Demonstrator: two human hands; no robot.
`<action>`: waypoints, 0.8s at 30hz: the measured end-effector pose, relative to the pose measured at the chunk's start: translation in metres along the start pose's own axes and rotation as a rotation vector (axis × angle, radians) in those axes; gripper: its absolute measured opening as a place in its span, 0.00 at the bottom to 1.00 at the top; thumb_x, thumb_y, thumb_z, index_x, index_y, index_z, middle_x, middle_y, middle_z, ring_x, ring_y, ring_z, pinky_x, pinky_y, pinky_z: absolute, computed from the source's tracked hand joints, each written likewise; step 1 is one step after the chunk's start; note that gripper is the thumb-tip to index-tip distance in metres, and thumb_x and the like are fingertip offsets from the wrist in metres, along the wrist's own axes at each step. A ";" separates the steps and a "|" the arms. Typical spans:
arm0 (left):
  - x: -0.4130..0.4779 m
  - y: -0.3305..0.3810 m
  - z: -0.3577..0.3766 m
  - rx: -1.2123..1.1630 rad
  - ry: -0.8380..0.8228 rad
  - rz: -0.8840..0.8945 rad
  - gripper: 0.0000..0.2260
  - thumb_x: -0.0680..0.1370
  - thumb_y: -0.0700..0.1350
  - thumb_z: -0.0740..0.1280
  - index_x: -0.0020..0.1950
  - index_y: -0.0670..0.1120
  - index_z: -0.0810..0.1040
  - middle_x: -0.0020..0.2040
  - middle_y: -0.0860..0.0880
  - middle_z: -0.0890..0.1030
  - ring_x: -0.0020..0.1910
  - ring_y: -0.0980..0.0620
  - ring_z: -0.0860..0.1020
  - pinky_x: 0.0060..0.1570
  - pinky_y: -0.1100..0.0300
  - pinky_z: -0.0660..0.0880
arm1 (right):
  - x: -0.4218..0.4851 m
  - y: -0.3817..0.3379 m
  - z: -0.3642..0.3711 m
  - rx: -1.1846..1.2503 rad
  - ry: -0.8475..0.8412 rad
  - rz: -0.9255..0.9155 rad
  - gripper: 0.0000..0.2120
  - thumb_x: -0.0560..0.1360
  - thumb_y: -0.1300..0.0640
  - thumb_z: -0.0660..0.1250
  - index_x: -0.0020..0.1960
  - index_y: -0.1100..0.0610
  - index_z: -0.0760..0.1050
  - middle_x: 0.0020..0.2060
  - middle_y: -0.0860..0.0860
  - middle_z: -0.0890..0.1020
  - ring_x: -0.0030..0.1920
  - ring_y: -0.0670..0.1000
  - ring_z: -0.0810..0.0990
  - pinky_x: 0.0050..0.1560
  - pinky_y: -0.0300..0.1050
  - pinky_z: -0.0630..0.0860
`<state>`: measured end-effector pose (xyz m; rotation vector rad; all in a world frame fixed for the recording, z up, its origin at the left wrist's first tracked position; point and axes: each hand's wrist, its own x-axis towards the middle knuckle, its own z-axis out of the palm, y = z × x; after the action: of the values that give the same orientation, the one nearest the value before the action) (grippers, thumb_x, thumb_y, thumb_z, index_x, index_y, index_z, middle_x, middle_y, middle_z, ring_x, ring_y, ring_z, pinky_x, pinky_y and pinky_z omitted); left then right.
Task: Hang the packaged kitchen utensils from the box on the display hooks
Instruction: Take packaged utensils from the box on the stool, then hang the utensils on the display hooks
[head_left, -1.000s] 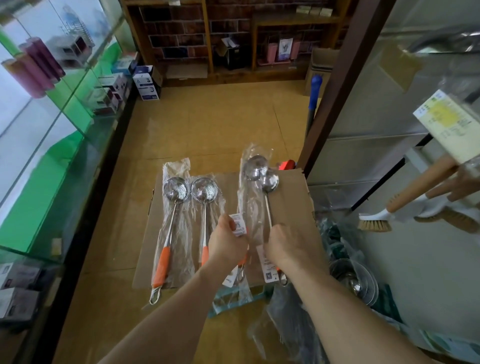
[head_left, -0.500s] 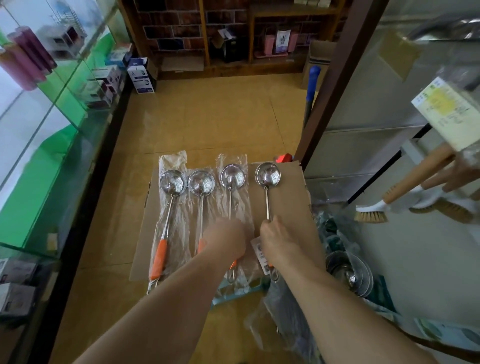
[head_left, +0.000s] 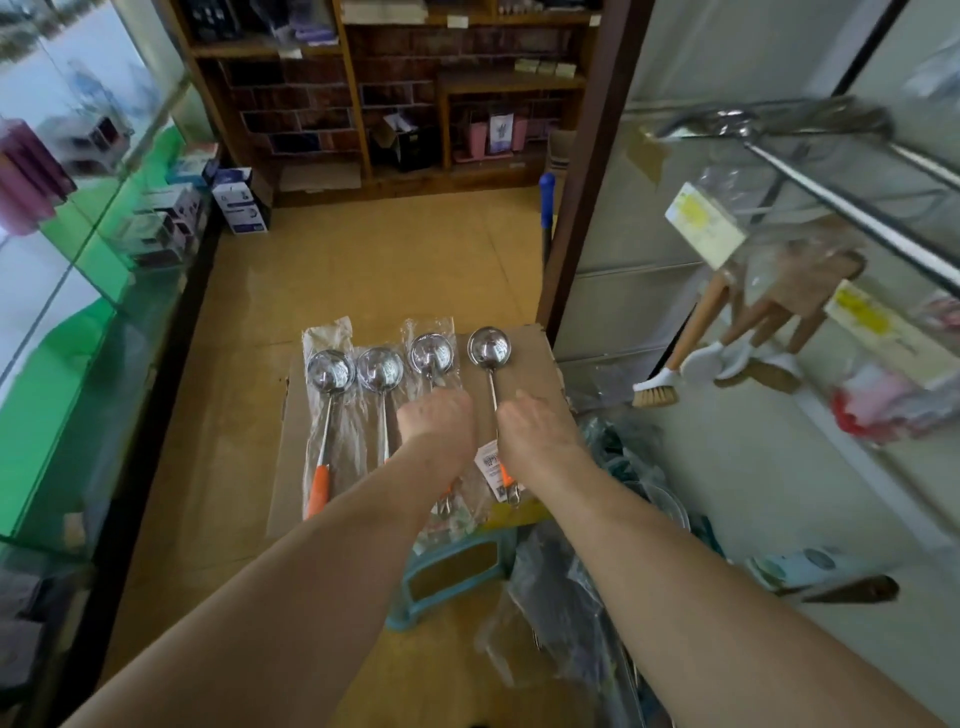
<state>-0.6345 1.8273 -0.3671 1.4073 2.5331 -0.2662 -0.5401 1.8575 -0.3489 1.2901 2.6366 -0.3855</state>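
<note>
Four steel ladles with orange handles lie side by side on a cardboard sheet (head_left: 535, 364). The first ladle (head_left: 330, 370), second ladle (head_left: 380, 369) and third ladle (head_left: 430, 353) are in clear plastic sleeves; the fourth ladle (head_left: 489, 345) shows a bare bowl and a white tag near its handle. My left hand (head_left: 436, 423) curls down over the third ladle's shaft. My right hand (head_left: 537, 434) curls round the fourth ladle's shaft, just above the tag. My fingertips are hidden under my knuckles. Display hooks (head_left: 831, 202) stick out from the wall at upper right.
Wooden-handled brushes (head_left: 727, 322) hang from the hooks on the right. The cardboard rests on a teal stool (head_left: 447, 577), with crumpled plastic bags (head_left: 561, 613) beside it. A glass showcase (head_left: 104, 291) runs along the left. Wooden shelves close off the far end.
One second ago I held two ladles together above the cardboard. They now lie apart as the third and fourth in the row, with both hands low on their shafts.
</note>
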 end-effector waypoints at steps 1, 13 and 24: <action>-0.008 0.000 -0.007 -0.008 0.022 0.006 0.14 0.77 0.35 0.65 0.62 0.42 0.75 0.53 0.47 0.79 0.46 0.49 0.75 0.41 0.57 0.70 | -0.009 -0.002 -0.004 -0.006 0.020 0.006 0.13 0.76 0.70 0.61 0.57 0.62 0.77 0.56 0.57 0.76 0.57 0.57 0.76 0.47 0.45 0.70; -0.140 -0.005 -0.093 -0.051 0.229 0.160 0.10 0.76 0.34 0.63 0.54 0.43 0.79 0.52 0.45 0.81 0.52 0.45 0.79 0.42 0.57 0.71 | -0.153 -0.029 -0.078 -0.059 0.255 0.063 0.10 0.78 0.65 0.59 0.55 0.62 0.76 0.54 0.58 0.78 0.57 0.59 0.78 0.47 0.47 0.70; -0.286 0.056 -0.151 -0.058 0.482 0.462 0.11 0.76 0.36 0.63 0.56 0.43 0.79 0.56 0.43 0.80 0.56 0.42 0.78 0.42 0.55 0.70 | -0.323 0.000 -0.124 -0.166 0.450 0.340 0.13 0.78 0.63 0.60 0.61 0.60 0.75 0.59 0.58 0.79 0.60 0.57 0.77 0.55 0.49 0.75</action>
<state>-0.4573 1.6655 -0.1434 2.1845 2.4115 0.2575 -0.3505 1.6547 -0.1427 1.9033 2.6245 0.1949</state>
